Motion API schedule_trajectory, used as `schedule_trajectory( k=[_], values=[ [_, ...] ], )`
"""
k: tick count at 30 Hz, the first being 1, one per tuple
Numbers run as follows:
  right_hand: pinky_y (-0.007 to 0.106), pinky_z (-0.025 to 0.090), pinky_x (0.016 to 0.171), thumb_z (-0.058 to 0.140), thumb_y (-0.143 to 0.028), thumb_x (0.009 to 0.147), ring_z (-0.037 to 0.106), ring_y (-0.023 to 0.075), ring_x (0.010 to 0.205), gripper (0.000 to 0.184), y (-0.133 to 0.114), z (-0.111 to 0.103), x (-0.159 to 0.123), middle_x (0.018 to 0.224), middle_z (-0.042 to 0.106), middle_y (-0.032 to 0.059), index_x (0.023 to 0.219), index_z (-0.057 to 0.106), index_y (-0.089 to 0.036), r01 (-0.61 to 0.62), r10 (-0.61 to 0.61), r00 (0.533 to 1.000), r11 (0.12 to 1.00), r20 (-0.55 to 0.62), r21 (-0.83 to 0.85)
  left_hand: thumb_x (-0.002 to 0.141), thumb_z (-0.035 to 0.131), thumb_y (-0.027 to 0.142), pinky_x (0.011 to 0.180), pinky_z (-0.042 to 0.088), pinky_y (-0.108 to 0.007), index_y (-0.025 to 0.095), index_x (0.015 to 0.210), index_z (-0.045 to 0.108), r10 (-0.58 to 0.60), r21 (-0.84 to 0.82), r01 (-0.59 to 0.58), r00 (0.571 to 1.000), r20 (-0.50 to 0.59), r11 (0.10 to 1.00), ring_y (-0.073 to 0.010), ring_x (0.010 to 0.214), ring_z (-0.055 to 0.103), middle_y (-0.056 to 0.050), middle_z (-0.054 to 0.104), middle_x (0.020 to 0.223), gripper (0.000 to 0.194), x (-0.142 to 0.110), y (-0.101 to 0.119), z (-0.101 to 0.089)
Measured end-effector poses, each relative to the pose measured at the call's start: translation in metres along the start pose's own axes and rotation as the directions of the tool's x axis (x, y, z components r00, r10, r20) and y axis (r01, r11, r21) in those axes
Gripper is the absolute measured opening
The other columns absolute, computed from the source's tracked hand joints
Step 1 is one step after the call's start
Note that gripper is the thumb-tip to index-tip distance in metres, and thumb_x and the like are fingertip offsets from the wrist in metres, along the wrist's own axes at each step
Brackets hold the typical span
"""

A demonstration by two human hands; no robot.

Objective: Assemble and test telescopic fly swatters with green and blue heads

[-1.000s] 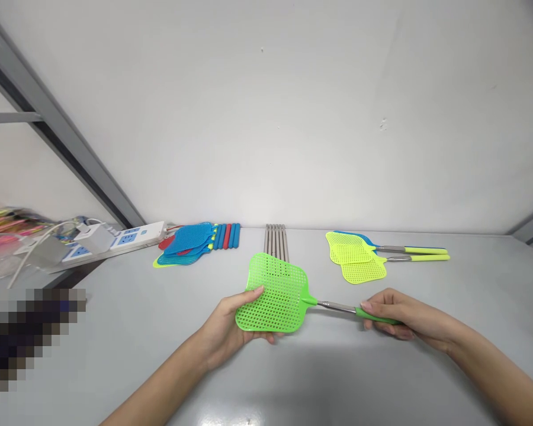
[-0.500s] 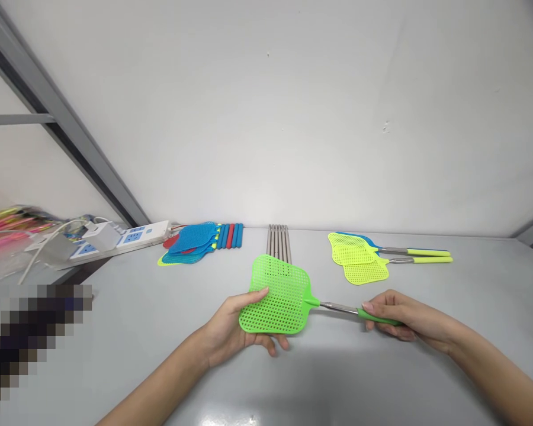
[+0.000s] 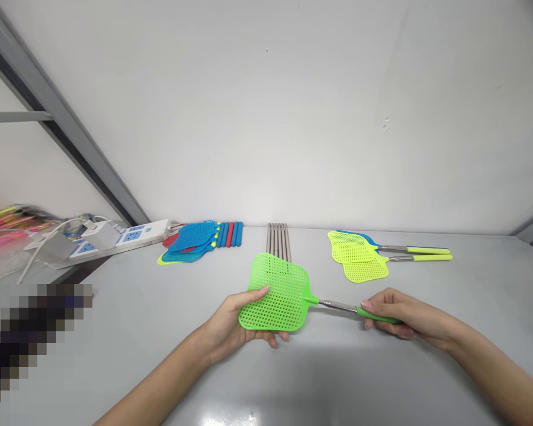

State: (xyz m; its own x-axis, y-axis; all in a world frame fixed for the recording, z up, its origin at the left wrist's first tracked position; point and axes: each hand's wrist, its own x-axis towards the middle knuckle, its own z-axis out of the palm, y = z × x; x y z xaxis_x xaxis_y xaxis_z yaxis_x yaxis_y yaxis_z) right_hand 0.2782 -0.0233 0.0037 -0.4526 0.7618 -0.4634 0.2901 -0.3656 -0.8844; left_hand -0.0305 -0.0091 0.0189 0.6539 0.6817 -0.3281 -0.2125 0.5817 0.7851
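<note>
Between my hands, above the table, is a green fly swatter [image 3: 279, 296] with a perforated head, a metal rod and a green handle. My left hand [image 3: 235, 325] grips the head from the left, thumb on top and fingers beneath. The handle lies in the closed fingers of my right hand [image 3: 393, 313]. Behind the swatter's head, several metal rods [image 3: 279, 239] lie side by side, their near ends partly covered by it. To the right rest assembled fly swatters: two yellow ones [image 3: 364, 271] and a blue one [image 3: 373, 241] partly under them.
At the back left, blue, red and yellow swatter heads [image 3: 190, 236] are stacked beside a row of blue and red handles [image 3: 230, 234]. A white power strip [image 3: 133, 236] with plugs and cables lies farther left, near plastic-wrapped colourful items [image 3: 13, 228]. A white wall [image 3: 275, 118] stands behind the grey table [image 3: 328, 378].
Almost nothing differs. The fingers of my left hand under the swatter's head have curled in slightly, and the whole view has shifted a little.
</note>
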Motion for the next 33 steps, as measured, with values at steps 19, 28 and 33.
schedule_trajectory(
  k=[19,28,33],
  values=[
    [0.023,0.009,0.038,0.053,-0.047,0.079,0.018,0.0032,0.038,0.04,-0.001,0.006,-0.002,0.045,0.033,-0.0067,0.069,0.065,-0.01,-0.016,0.016,0.997,1.0,0.07,0.009,0.081,0.04,0.043,0.103,0.02,-0.044,0.002,0.119,0.049,0.008,-0.494,0.114,0.971,0.239,0.862,-0.0303,0.116,0.042,-0.016,0.052,0.121,0.057,-0.002,0.002,0.001],
    [0.022,0.01,0.037,0.055,-0.049,0.076,0.024,0.0045,0.04,0.041,-0.003,0.015,-0.001,0.046,0.038,-0.0044,0.069,0.065,-0.009,-0.034,0.036,0.997,0.999,0.062,-0.033,0.083,0.035,0.047,0.105,0.015,-0.041,-0.005,0.124,0.042,0.039,-0.461,0.085,0.966,0.254,0.883,-0.031,0.124,0.032,-0.019,0.044,0.128,0.067,-0.001,-0.001,0.006],
    [0.022,0.009,0.037,0.054,-0.051,0.076,0.022,0.0048,0.04,0.044,-0.004,0.015,-0.001,0.044,0.037,-0.0052,0.067,0.064,-0.009,-0.044,0.047,0.998,0.998,0.053,-0.048,0.085,0.039,0.037,0.103,0.02,-0.042,-0.002,0.119,0.048,-0.013,-0.366,0.099,0.973,0.231,0.925,-0.0315,0.12,0.037,-0.02,0.047,0.126,0.053,-0.003,0.0,0.003]
  ],
)
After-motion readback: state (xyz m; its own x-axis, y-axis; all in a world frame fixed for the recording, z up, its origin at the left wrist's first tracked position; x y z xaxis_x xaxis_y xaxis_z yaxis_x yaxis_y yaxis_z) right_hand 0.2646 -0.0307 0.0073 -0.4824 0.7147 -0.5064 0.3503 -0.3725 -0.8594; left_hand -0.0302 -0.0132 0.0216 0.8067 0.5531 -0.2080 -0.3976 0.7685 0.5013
